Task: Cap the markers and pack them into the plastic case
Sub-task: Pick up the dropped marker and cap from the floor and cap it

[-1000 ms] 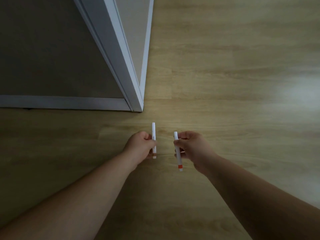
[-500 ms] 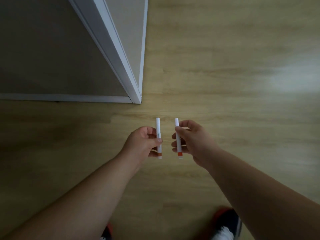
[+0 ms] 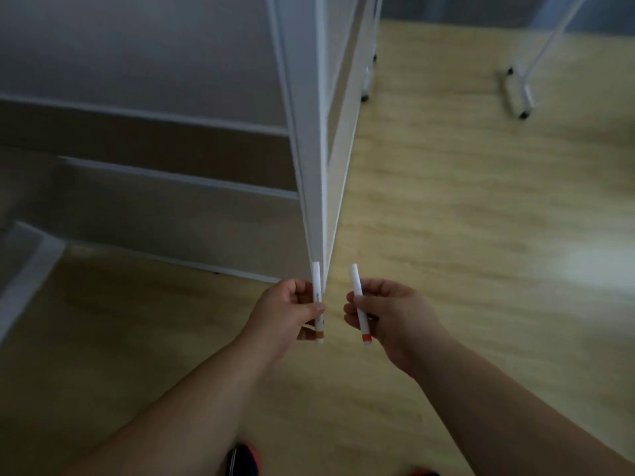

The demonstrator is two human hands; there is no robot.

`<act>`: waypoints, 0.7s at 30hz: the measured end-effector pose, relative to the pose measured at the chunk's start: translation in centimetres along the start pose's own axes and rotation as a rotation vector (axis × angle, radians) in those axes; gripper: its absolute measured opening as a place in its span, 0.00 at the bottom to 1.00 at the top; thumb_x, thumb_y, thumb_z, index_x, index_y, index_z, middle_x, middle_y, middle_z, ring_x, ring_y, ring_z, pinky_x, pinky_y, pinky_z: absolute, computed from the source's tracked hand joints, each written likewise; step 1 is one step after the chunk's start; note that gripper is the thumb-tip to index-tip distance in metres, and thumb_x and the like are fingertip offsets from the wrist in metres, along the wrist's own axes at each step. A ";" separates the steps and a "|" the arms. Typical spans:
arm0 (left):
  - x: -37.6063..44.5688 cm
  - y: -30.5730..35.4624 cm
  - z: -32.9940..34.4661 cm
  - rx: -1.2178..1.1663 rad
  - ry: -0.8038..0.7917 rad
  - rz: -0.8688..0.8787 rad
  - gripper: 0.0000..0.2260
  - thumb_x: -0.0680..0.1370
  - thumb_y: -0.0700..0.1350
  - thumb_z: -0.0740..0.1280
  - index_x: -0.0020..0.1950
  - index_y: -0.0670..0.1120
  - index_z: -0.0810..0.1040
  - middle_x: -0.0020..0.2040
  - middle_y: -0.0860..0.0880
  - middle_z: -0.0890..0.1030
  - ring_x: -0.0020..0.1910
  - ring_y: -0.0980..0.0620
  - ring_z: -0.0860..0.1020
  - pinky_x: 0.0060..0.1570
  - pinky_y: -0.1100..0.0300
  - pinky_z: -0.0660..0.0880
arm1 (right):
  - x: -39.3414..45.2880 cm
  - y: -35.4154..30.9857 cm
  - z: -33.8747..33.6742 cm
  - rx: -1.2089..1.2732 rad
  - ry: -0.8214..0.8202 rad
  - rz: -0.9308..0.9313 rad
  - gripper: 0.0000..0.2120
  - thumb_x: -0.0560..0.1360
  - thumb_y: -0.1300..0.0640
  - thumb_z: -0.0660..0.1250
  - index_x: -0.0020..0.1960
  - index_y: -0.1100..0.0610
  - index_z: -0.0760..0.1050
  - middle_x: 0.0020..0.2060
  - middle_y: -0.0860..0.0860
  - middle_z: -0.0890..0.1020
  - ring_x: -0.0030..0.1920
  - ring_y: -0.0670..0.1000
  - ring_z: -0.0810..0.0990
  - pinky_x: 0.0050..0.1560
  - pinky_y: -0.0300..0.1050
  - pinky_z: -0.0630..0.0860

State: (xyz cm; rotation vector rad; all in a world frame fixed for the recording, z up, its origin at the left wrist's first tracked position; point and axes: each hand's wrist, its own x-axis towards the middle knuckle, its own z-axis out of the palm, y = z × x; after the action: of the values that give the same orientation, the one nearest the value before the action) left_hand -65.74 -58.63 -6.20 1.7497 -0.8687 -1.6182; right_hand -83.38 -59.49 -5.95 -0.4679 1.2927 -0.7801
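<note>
The wooden floor [image 3: 464, 235] lay open to my right and ahead on that side, with nothing on it near my hands. Directly ahead stood a white shelf unit [image 3: 316, 149]; its near corner edge ran down to a point just beyond the top of the marker in my left hand. The unit's horizontal boards extended to the left. A white metal frame leg on dark feet [image 3: 519, 94] stood well apart at the upper right. A second pale edge [image 3: 31, 259] crossed the floor at the far left.

Both forearms reached forward from the lower corners, hands near each other at centre but not touching. My left hand [image 3: 288, 314] was curled about a white marker [image 3: 318, 297], thumb pressed on the barrel, holding it close to upright with an orange band at its lower end. My right hand [image 3: 388, 314] pinched a second white marker [image 3: 359, 300] between thumb and fingertips; it leaned slightly, top toward the left, with an orange-red band near its lower end. The two markers stood side by side with a clear gap between them.

A small dark mark showed on the left marker's barrel; it was too blurred to read. A shoe tip [image 3: 244, 462] showed at the bottom edge.
</note>
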 end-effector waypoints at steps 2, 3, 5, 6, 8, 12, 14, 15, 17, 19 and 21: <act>-2.5 2.4 -2.6 0.001 0.026 0.016 0.08 0.75 0.34 0.70 0.51 0.44 0.78 0.44 0.44 0.83 0.42 0.46 0.83 0.38 0.50 0.82 | -2.1 -2.1 3.2 0.000 -0.035 -0.005 0.08 0.75 0.72 0.66 0.52 0.65 0.78 0.41 0.61 0.82 0.41 0.57 0.83 0.48 0.53 0.83; -4.1 4.2 -4.7 -0.008 0.051 0.033 0.08 0.75 0.35 0.71 0.52 0.45 0.78 0.45 0.44 0.83 0.43 0.46 0.83 0.39 0.50 0.82 | -3.2 -3.4 5.8 -0.011 -0.057 -0.022 0.08 0.75 0.72 0.66 0.53 0.66 0.78 0.41 0.61 0.82 0.40 0.57 0.83 0.48 0.53 0.82; -6.3 6.1 -7.7 -0.016 0.093 0.055 0.09 0.75 0.36 0.71 0.52 0.46 0.79 0.46 0.45 0.84 0.45 0.45 0.84 0.41 0.49 0.83 | -4.3 -4.9 9.4 -0.017 -0.080 -0.041 0.09 0.75 0.73 0.66 0.54 0.66 0.77 0.42 0.62 0.82 0.40 0.57 0.83 0.48 0.55 0.83; -7.1 7.1 -9.3 -0.019 0.116 0.073 0.09 0.75 0.36 0.71 0.53 0.46 0.79 0.46 0.45 0.84 0.45 0.45 0.84 0.42 0.48 0.83 | -4.8 -5.7 11.5 -0.029 -0.097 -0.054 0.09 0.75 0.73 0.66 0.54 0.67 0.77 0.42 0.62 0.82 0.40 0.58 0.83 0.49 0.56 0.83; -8.6 9.0 -12.4 -0.025 0.153 0.083 0.09 0.75 0.36 0.71 0.53 0.45 0.79 0.46 0.44 0.84 0.45 0.44 0.84 0.43 0.46 0.83 | -5.8 -6.8 15.4 -0.048 -0.127 -0.066 0.08 0.76 0.72 0.64 0.54 0.67 0.75 0.42 0.62 0.81 0.40 0.58 0.82 0.50 0.58 0.82; -12.0 12.6 -20.9 -0.013 0.228 0.119 0.08 0.76 0.39 0.71 0.53 0.48 0.79 0.46 0.47 0.84 0.42 0.50 0.85 0.41 0.54 0.83 | -8.0 -8.5 24.4 -0.130 -0.192 -0.118 0.09 0.76 0.71 0.65 0.55 0.65 0.76 0.42 0.61 0.81 0.40 0.57 0.82 0.55 0.63 0.80; -14.2 14.1 -25.3 -0.024 0.283 0.145 0.08 0.76 0.41 0.71 0.53 0.50 0.78 0.46 0.50 0.84 0.41 0.53 0.85 0.39 0.57 0.82 | -9.3 -9.2 29.2 -0.185 -0.223 -0.145 0.08 0.77 0.69 0.65 0.53 0.61 0.77 0.41 0.58 0.82 0.41 0.56 0.83 0.56 0.63 0.80; -15.0 14.7 -26.5 -0.035 0.296 0.158 0.08 0.76 0.41 0.71 0.53 0.50 0.78 0.45 0.50 0.85 0.40 0.53 0.85 0.39 0.56 0.82 | -9.9 -9.7 30.5 -0.198 -0.231 -0.154 0.08 0.77 0.68 0.66 0.53 0.60 0.78 0.42 0.58 0.83 0.42 0.55 0.83 0.55 0.60 0.81; -17.6 15.6 -30.3 -0.070 0.321 0.199 0.08 0.76 0.40 0.70 0.53 0.49 0.78 0.45 0.49 0.85 0.39 0.53 0.85 0.39 0.55 0.83 | -11.9 -10.4 34.6 -0.232 -0.261 -0.164 0.07 0.77 0.67 0.67 0.53 0.59 0.78 0.46 0.58 0.84 0.45 0.54 0.84 0.49 0.51 0.83; -20.2 16.1 -33.9 -0.068 0.349 0.218 0.08 0.76 0.40 0.70 0.54 0.49 0.78 0.46 0.48 0.84 0.40 0.52 0.85 0.39 0.56 0.83 | -13.6 -10.9 38.3 -0.263 -0.310 -0.171 0.08 0.76 0.66 0.68 0.54 0.59 0.78 0.48 0.58 0.85 0.47 0.54 0.85 0.48 0.49 0.83; -21.9 16.5 -36.2 -0.060 0.388 0.215 0.09 0.76 0.40 0.70 0.54 0.48 0.78 0.46 0.47 0.84 0.40 0.53 0.85 0.39 0.56 0.83 | -14.9 -11.1 40.8 -0.309 -0.336 -0.188 0.08 0.75 0.64 0.69 0.54 0.57 0.79 0.48 0.56 0.86 0.50 0.54 0.85 0.51 0.53 0.82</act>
State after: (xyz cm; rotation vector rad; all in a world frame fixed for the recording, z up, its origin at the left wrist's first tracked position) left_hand -31.71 -51.55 23.11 1.7784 -0.7792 -1.1071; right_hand -47.93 -60.47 21.48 -0.9393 1.0645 -0.6238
